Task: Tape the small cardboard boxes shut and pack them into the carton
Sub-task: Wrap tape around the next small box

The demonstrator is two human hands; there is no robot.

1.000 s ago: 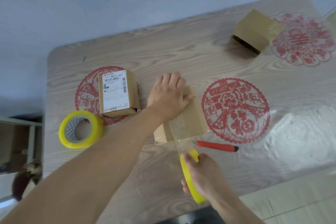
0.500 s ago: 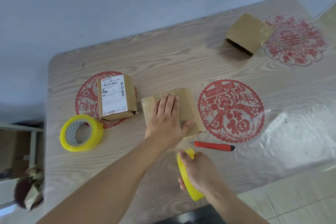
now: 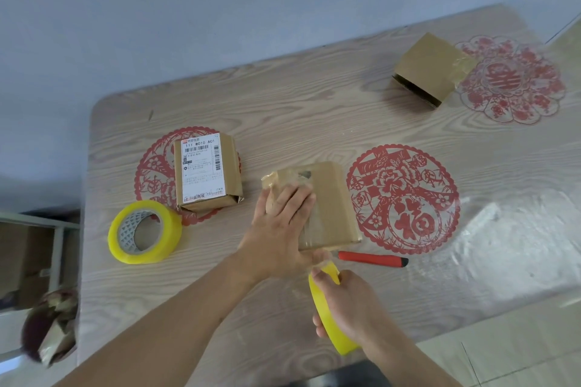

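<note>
Near the table's point(image 3: 314, 110) front edge, the left hand point(image 3: 279, 229) presses flat, fingers together, on the small box point(image 3: 330, 198), right hand point(image 3: 349, 302) clamped on the tape roll point(image 3: 327, 324); taping underway, cutting likely next.

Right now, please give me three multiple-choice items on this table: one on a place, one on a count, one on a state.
1. Where is the red cutter?
A. on the labelled box
B. on the table just near of the box being taped
C. inside the far box

2. How many tape rolls show?
A. one
B. two
C. three

3. What does the left hand do?
A. presses flat on the box
B. lifts the loose roll
C. rests off the table

Answers: 1 B, it lies by the box's near edge; 2 B, one lies loose, one is in the right hand; 3 A, palm down on the box.
</note>
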